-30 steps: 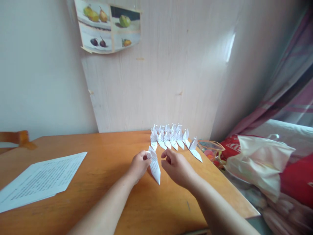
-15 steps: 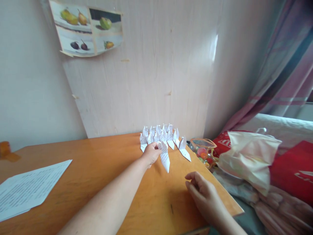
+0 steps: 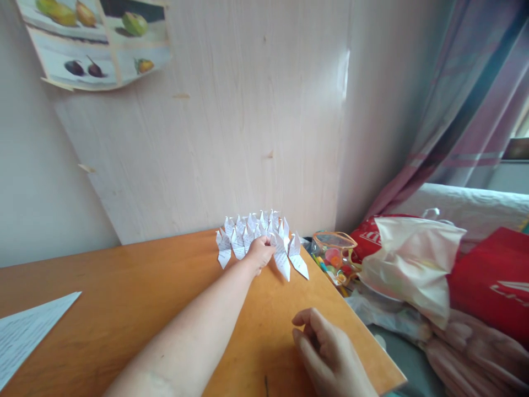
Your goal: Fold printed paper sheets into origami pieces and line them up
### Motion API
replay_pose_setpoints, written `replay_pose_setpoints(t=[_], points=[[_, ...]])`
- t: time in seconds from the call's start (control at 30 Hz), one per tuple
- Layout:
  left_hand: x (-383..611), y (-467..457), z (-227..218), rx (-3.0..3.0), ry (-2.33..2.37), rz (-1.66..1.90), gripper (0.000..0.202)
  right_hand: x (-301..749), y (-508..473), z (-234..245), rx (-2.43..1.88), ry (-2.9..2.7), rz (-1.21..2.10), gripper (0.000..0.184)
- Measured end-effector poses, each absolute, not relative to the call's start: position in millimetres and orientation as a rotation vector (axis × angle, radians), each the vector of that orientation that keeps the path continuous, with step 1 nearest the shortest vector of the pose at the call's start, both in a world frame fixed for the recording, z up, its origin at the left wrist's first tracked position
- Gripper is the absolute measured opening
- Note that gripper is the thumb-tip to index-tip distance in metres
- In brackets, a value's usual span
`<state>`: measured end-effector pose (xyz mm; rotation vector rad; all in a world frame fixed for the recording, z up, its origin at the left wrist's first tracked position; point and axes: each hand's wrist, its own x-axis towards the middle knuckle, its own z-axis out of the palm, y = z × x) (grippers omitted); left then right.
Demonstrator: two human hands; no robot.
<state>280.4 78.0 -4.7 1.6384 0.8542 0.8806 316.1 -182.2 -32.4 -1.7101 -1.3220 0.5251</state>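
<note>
My left hand (image 3: 261,255) reaches across the table and pinches a white folded-paper crane (image 3: 281,259) with writing on it, at the front of a group. Behind and to the left of that hand stand several similar paper cranes (image 3: 237,242), close together near the wall. Just right of the held one is another paper crane (image 3: 297,258). My right hand (image 3: 326,347) hovers or rests over the near right part of the table, I cannot tell which. Its fingers are loosely curled, thumb and forefinger apart, with nothing between them.
The wooden table (image 3: 165,286) carries printed sheets (image 3: 37,331) at the left. Beyond its right edge are a clear container of colourful items (image 3: 334,259), a cream bag (image 3: 409,264) and red bags (image 3: 487,281). A wall panel (image 3: 231,138) rises behind.
My left hand has moved the paper crane farther away, up to the front of the group beside the rightmost one. The camera view has turned right. My right hand keeps its loose curl.
</note>
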Motion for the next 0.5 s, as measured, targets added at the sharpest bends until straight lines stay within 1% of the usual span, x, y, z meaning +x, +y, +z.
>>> replay_pose_setpoints(t=[0.5], points=[[281, 87, -17, 1.668, 0.848, 0.850, 0.018, 316, -186, -32, -1.694, -1.330, 0.562, 0.017]])
